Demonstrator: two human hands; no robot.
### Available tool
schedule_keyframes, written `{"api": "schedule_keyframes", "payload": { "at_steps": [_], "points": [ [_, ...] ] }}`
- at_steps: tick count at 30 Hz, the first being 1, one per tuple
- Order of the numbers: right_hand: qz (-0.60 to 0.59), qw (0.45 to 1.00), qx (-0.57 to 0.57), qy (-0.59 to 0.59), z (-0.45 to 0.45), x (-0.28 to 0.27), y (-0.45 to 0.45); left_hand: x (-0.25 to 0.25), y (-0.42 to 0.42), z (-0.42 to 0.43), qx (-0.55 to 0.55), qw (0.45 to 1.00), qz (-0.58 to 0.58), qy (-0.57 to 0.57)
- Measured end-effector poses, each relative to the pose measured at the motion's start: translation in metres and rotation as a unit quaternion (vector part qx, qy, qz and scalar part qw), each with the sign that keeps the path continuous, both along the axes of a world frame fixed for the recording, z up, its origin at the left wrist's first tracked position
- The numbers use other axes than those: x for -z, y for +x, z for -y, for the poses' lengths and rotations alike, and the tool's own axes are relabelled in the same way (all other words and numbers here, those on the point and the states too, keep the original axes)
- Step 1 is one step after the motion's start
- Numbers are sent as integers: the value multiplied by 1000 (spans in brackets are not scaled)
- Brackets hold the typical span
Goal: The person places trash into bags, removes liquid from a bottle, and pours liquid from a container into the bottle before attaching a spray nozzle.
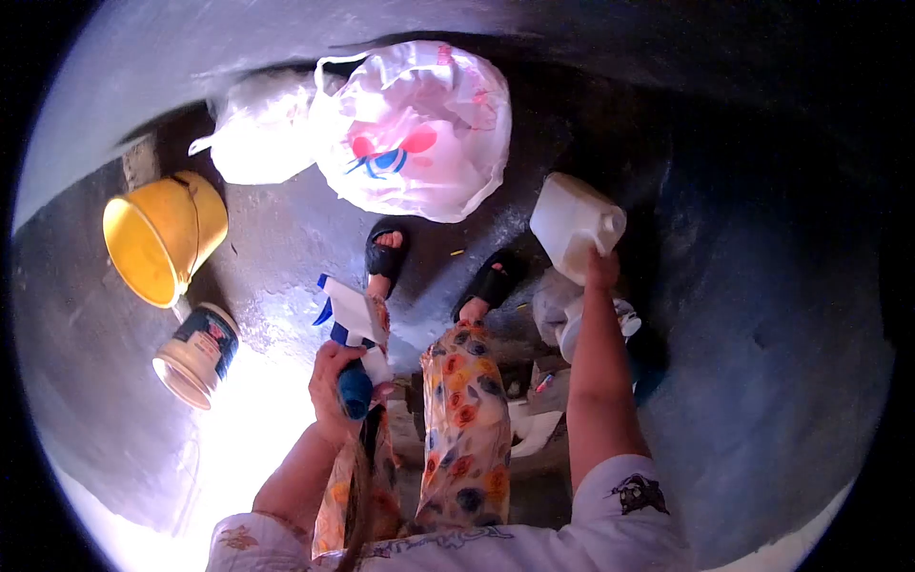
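My left hand (334, 383) is wrapped around a spray bottle (354, 315) with a white and blue trigger head, and a blue-green piece (355, 389) shows at the same hand. On the right, my right hand (601, 270) grips a whitish plastic jug (575, 221) near its handle; the jug is tilted, with its cap end toward the hand. Below the jug, partly behind my right forearm, are other pale containers (570, 329).
A yellow bucket (164, 234) lies tipped at the left, with a labelled white tub (198, 355) below it. A large white bag (419, 133) and a smaller one (262, 129) stand ahead of my sandalled feet on the grey floor (286, 229).
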State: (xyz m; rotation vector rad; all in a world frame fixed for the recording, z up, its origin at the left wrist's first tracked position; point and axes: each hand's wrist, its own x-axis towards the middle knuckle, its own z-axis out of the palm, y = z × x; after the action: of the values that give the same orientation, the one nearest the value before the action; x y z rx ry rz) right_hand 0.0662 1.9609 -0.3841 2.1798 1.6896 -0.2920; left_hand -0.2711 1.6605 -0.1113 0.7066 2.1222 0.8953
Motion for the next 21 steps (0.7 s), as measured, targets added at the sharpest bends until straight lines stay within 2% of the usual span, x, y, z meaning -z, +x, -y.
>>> {"api": "schedule_keyframes", "payload": {
  "at_steps": [2, 3, 4, 5, 6, 7, 8, 10, 11, 12, 13, 14, 15, 16, 18, 21],
  "points": [
    [-89, 996, -24, 9, -19, 53, 60, -6, 6, 13, -21, 999, -34, -7],
    [-139, 990, -39, 5, -24, 74, 74, -11, 13, 20, -59, 998, 11, -24],
    [-169, 973, 93, -129, -30, 47, 49, -12, 17, 24, -37, 997, -65, -2],
    [-326, 936, 117, -66, -27, 70, 68, -19, 23, 30, -45, 997, -67, -2],
    [-376, 905, 148, -132, -28, 50, 55, -26, 28, 36, -54, 996, -71, 1],
    [-305, 945, 53, -108, -20, 38, 34, -24, 38, 49, -84, 994, -73, 21],
    [-290, 955, -9, -69, -9, 29, 8, -34, 46, 56, -111, 993, -48, 2],
    [-207, 964, -162, -45, 2, 24, -8, -47, 55, 78, -139, 986, -91, 4],
    [-145, 954, -255, -55, 0, 35, -7, -54, 63, 89, -163, 981, -102, -12],
    [-153, 932, -322, -73, 9, 18, -18, -60, 71, 97, -186, 976, -111, -24],
    [-102, 882, -450, -93, 12, 9, -33, -65, 77, 104, -205, 971, -121, -34],
    [-70, 887, -401, -217, 34, -57, -86, -69, 83, 109, -226, 966, -117, -35],
    [-52, 867, -436, -237, 47, -68, -94, -75, 90, 117, -246, 962, -113, -31],
    [-51, 868, -420, -260, 72, -104, -124, -81, 88, 125, -264, 959, -102, -31],
    [-48, 824, -477, -301, 99, -110, -143, -87, 88, 137, -279, 955, -99, -27],
    [-9, 803, -513, -302, 148, -115, -184, -91, 76, 163, -281, 954, -105, -10]
  ]
}}
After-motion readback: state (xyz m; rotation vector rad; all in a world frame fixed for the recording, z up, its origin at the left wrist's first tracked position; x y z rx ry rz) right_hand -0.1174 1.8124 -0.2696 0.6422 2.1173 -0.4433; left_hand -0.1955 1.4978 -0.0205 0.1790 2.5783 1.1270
